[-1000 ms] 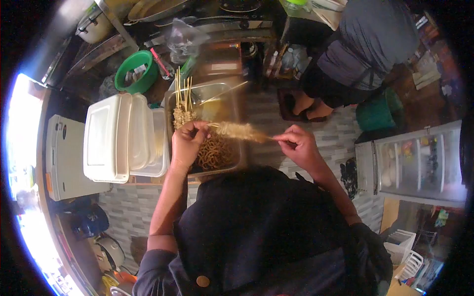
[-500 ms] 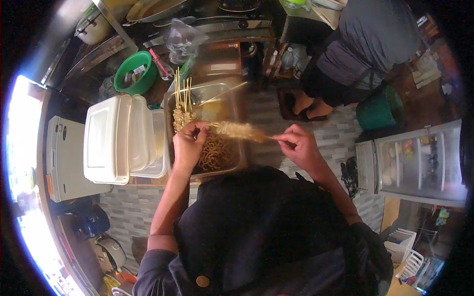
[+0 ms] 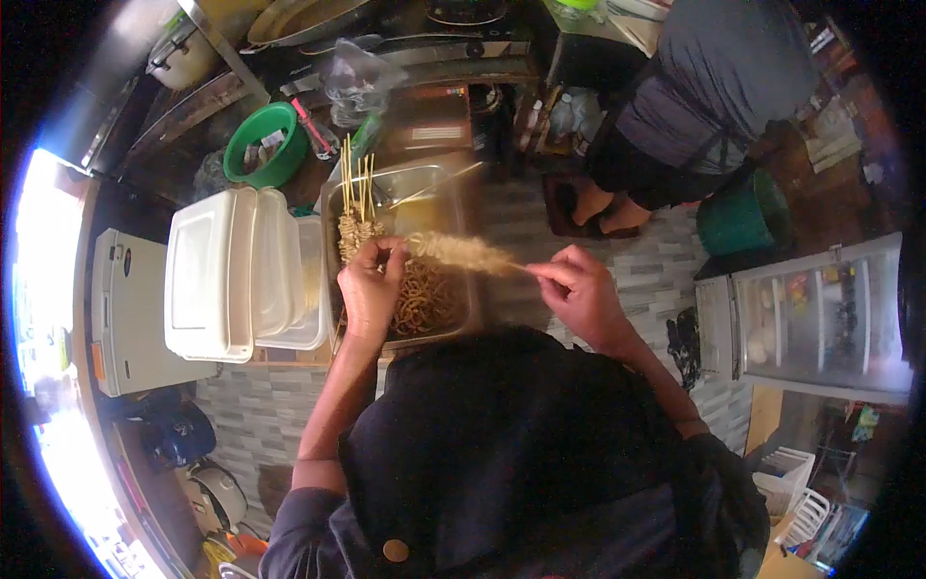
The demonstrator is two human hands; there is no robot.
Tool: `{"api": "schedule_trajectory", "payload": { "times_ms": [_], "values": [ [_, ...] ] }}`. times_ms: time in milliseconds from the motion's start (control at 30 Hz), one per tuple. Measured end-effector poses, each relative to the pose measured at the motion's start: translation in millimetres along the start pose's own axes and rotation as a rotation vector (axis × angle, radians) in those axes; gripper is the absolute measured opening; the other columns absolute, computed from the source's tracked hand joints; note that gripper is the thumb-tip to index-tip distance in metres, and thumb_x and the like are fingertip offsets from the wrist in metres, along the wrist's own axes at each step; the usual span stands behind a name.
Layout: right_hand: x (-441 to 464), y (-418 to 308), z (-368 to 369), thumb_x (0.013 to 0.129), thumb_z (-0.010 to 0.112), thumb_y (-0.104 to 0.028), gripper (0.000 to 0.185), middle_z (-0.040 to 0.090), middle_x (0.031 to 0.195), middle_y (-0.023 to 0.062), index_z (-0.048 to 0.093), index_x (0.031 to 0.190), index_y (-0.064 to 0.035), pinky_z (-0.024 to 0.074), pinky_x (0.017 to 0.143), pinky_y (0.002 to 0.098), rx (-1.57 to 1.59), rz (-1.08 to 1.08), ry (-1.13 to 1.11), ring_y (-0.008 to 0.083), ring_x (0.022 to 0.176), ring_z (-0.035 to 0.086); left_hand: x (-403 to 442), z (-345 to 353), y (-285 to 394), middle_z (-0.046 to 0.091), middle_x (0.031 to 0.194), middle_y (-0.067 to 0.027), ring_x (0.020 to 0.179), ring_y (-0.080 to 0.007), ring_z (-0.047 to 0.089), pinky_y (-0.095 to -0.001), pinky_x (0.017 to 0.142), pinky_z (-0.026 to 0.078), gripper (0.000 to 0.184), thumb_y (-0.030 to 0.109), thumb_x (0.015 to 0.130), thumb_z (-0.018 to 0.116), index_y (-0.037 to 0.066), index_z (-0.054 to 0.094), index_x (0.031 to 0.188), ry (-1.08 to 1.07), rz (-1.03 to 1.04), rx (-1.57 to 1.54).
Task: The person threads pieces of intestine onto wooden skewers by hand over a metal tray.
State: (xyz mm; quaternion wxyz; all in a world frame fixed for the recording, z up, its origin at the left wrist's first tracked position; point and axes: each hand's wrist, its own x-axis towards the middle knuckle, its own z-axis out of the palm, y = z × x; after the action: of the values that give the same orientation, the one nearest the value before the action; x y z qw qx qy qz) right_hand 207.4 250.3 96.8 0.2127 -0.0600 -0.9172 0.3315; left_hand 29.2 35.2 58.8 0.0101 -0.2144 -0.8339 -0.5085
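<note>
A skewer (image 3: 461, 253) threaded with bunched, pale brown strips is stretched between my hands, slightly blurred. My right hand (image 3: 576, 283) pinches the bare stick at its right end. At the other end, my left hand (image 3: 373, 275) is closed, its thumb and finger against the tip of the threaded food. Below lies a metal tray (image 3: 472, 307) holding a heap of loose brown strips (image 3: 422, 301). Finished-looking skewers (image 3: 353, 227) rest along the tray's left side, their bare sticks pointing away from me. A few bare sticks (image 3: 436, 183) lie across its far right corner.
White plastic containers and lids (image 3: 212, 275) stand left of the tray. A green basin (image 3: 267, 145) and a clear plastic bag (image 3: 359, 79) are behind it. Another person (image 3: 709, 92) stands at the far right, near a green bucket (image 3: 743, 214). A glass-fronted cabinet (image 3: 820, 314) is at right.
The skewer's right end has dipped slightly, and my right hand has shifted a little to the left. My left hand has hardly moved.
</note>
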Motion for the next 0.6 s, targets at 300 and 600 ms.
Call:
{"api": "schedule_trajectory", "payload": {
  "times_ms": [300,600],
  "values": [
    [-5,1,2,0.076,0.065,0.003,0.021,0.054,0.08,0.0067,0.069,0.094,-0.0067,0.0443,0.055,0.027,0.017,0.008,-0.023,0.0168,0.066,0.055,0,-4,2,0.068,0.074,-0.01,0.065,-0.0163,0.065,-0.0279,0.061,0.049,0.01,0.011,0.082,0.068,0.003,0.065,0.087,-0.031,0.05,0.005],
    [-5,0,9,0.077,0.065,0.003,0.02,0.055,0.081,0.0069,0.069,0.095,-0.0065,0.044,0.055,0.026,0.013,-0.029,-0.02,0.0155,0.066,0.056,0,-11,12,0.065,0.072,-0.0071,0.067,-0.0118,0.061,-0.026,0.065,0.05,0.006,0.003,0.087,0.06,-0.003,0.061,0.087,-0.179,-0.087,-0.333]
  ]
}}
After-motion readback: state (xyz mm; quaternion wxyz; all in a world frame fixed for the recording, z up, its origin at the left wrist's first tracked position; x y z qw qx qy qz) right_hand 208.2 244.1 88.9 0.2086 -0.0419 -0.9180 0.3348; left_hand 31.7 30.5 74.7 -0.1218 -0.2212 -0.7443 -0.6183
